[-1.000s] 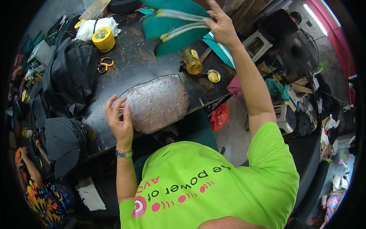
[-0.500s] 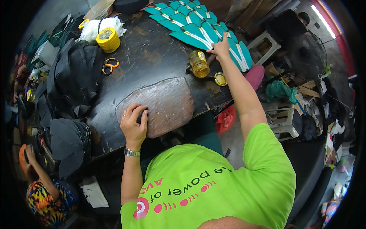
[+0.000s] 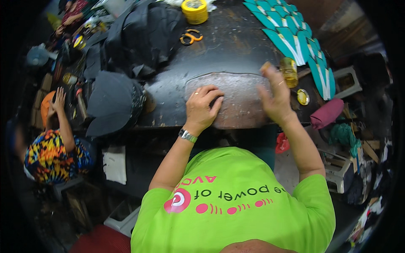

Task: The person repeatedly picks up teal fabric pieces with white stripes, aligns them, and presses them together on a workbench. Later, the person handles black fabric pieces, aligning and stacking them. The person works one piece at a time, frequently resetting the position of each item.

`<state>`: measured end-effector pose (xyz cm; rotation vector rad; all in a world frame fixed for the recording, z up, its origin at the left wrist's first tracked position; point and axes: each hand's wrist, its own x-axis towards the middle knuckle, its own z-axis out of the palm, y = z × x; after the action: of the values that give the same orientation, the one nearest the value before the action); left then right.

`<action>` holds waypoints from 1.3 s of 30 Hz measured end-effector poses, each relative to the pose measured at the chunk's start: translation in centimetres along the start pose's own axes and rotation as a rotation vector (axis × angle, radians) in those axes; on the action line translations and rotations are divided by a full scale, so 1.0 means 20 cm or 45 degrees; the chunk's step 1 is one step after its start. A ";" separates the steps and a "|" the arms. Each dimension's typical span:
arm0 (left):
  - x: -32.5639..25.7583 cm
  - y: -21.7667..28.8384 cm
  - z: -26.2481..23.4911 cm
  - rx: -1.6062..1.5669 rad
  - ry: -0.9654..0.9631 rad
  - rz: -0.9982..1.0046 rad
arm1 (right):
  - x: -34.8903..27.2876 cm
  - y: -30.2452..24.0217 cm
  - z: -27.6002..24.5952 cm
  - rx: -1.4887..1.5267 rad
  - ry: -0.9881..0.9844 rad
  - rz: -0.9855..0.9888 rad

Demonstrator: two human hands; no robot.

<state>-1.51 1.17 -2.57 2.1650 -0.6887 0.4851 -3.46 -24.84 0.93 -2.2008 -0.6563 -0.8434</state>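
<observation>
A worn brown-grey board (image 3: 240, 97) lies at the table's front edge. On its left part rests my left hand (image 3: 202, 107), fingers curled, with something small and dark showing between thumb and fingers. Over the board's right end is my right hand (image 3: 276, 97), smeared by motion, so I cannot see whether it holds anything. A yellowish glass jar (image 3: 289, 72) stands just beyond the right hand, and its round lid (image 3: 303, 97) lies beside it. Overlapping rows of teal pieces (image 3: 291, 40) with white strips spread across the far right of the table.
Orange-handled scissors (image 3: 191, 37) and a yellow tub (image 3: 195, 12) are at the back. Black material (image 3: 141, 38) is heaped on the left, near dark curved pieces (image 3: 112, 103). At the far left, another person in a colourful shirt (image 3: 52, 156) handles an orange piece (image 3: 47, 109).
My right hand has drawn back from the teal pieces to the board. My left hand stays on the board. The view has turned left, shifting everything rightward.
</observation>
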 end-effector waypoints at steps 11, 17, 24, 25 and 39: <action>-0.02 -0.01 0.02 -0.045 0.056 0.020 | -0.10 -0.14 0.23 -0.438 -0.667 0.205; -0.02 -0.01 0.02 -0.047 0.048 0.015 | -0.10 -0.15 0.23 -0.499 -0.659 0.216; -0.02 -0.01 0.01 -0.030 0.032 0.030 | -0.10 -0.15 0.23 -0.441 -0.655 0.255; -0.02 -0.01 0.01 -0.021 0.027 0.025 | -0.10 -0.15 0.23 -0.436 -0.632 0.237; -0.02 -0.02 0.00 -0.055 0.040 0.062 | -0.08 -0.16 0.23 -0.417 -0.632 0.280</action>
<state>-1.50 1.46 -3.07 2.1003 -0.7299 0.5243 -4.89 -19.79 -1.54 -2.7551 -0.5117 -0.3007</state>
